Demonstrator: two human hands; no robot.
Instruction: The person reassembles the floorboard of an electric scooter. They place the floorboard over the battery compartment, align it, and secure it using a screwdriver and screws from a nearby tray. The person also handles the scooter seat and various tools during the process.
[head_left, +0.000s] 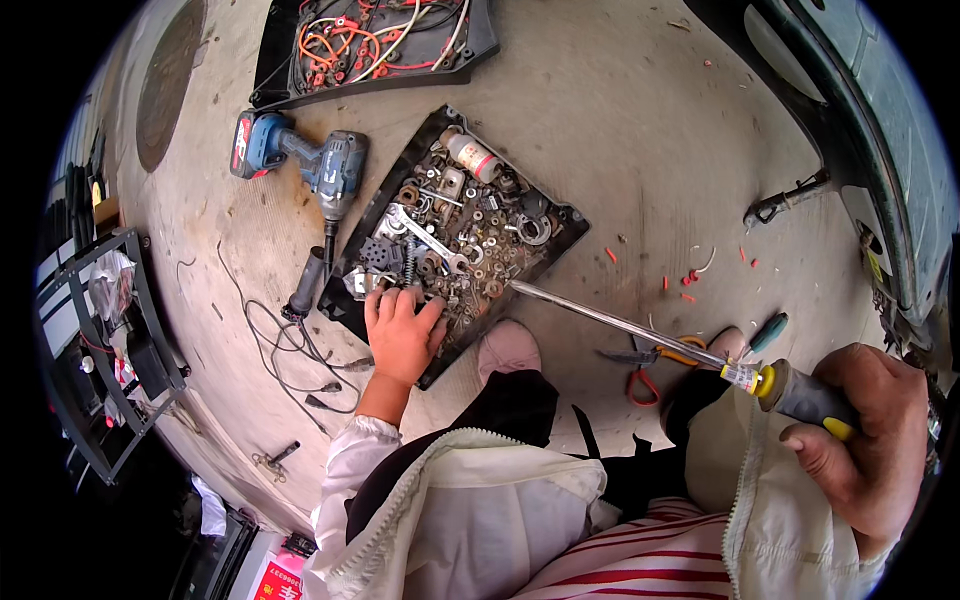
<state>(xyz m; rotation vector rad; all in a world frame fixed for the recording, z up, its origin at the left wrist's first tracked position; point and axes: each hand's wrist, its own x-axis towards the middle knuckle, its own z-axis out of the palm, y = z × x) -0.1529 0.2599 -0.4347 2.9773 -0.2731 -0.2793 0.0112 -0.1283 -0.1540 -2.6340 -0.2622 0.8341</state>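
Observation:
My right hand point(870, 440) is wrapped round the grey and yellow handle of a long screwdriver point(640, 330). Its shaft slants up and left, with the tip by the near right edge of a black tray point(545, 262). My left hand point(402, 338) reaches over that tray's near left side, fingers apart and bent down on the small parts. Nuts, bolts and washers fill the tray. A combination wrench point(428, 238), a coil spring point(409, 262) and a white bottle point(470, 155) lie among them.
A blue cordless impact wrench point(338, 175) lies left of the tray, near black cables point(285, 345). Behind is a black box with coloured wires point(370, 45). Scissors point(645, 357) and a green-handled tool point(768, 332) lie by my feet. A vehicle body point(900, 130) stands at right.

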